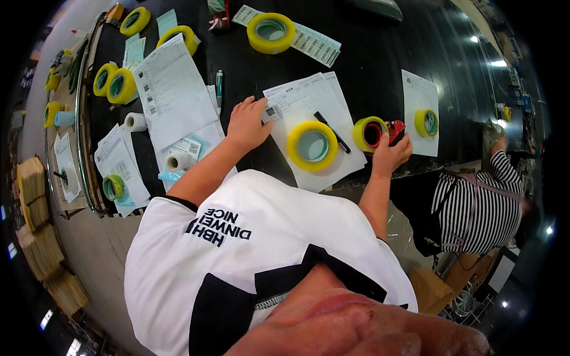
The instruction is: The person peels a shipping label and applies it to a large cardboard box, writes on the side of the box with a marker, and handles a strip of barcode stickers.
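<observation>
We see a long black table [350,53] stretching across the upper half. At 3 o'clock stands a person in a striped top [472,210]. Toward 9 o'clock, a metal-railed stand [83,148] carries yellow tape rolls [51,113]. At 4 o'clock sits a brown carton [430,291]; we cannot tell what it holds.

At 10 o'clock we find a pile of printed papers [175,89], and near the centre a fanned set of sheets [341,169]. The left hand [248,121], at 11 o'clock, lies palm down with its fingers loosely spread and holding nothing, at the left edge of those sheets; we cannot tell whether it presses on them.

The right hand [392,155], toward 3 o'clock, has its fingers curled around a tape dispenser [399,126] at 2 o'clock, just beyond the sheets' right edge. The dispenser is red with some black, and loaded with a yellow-edged roll [359,133] around a dark red hub.

A wide yellow tape ring [309,167] rests on the sheets, its teal-lined core framing a round patch of pale paper. The smallest things we name are pens: a black one [332,132] beside the ring, and a teal one [219,92] at 11 o'clock.
</observation>
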The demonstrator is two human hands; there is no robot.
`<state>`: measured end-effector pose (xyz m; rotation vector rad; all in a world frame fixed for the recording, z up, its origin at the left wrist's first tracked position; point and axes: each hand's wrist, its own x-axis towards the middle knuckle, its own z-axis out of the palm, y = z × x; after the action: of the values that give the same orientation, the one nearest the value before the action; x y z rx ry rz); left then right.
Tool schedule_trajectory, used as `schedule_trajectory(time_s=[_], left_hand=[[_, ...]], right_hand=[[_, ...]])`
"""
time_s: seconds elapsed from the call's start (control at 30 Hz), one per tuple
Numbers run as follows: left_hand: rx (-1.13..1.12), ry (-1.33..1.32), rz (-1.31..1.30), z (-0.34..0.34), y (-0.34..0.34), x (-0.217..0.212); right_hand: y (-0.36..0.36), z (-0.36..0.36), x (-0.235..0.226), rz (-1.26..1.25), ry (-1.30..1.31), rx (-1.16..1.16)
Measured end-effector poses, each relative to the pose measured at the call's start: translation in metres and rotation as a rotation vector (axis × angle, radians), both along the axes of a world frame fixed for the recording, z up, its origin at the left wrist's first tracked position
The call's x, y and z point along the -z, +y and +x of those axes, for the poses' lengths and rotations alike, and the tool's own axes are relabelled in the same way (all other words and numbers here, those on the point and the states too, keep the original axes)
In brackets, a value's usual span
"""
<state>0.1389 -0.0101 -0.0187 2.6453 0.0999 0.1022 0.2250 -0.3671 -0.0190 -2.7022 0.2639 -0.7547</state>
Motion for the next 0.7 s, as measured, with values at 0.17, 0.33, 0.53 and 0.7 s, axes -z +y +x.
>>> schedule_trajectory(time_s=[0.17,0.33,0.53,0.7], left_hand=[[0.045,-0.297,0.068,0.073,0.028,-0.016],[-0.054,-0.259,0.244,0.144,0.039,-0.015],[-0.058,-0.355,0.008,0.171,0.066,0.036],[-0.074,-0.513,-0.192,0.159,0.082,0.034]], right_hand=[[0.066,0.052,-0.050,0.061,-0.086,-0.684],[0.166,0.125,-0.036,0.264,0.234,-0.915],[0.260,0.205,0.028,0.674,0.572,-0.633],[0.283,0.216,0.031,0.607,0.712,-0.475]])
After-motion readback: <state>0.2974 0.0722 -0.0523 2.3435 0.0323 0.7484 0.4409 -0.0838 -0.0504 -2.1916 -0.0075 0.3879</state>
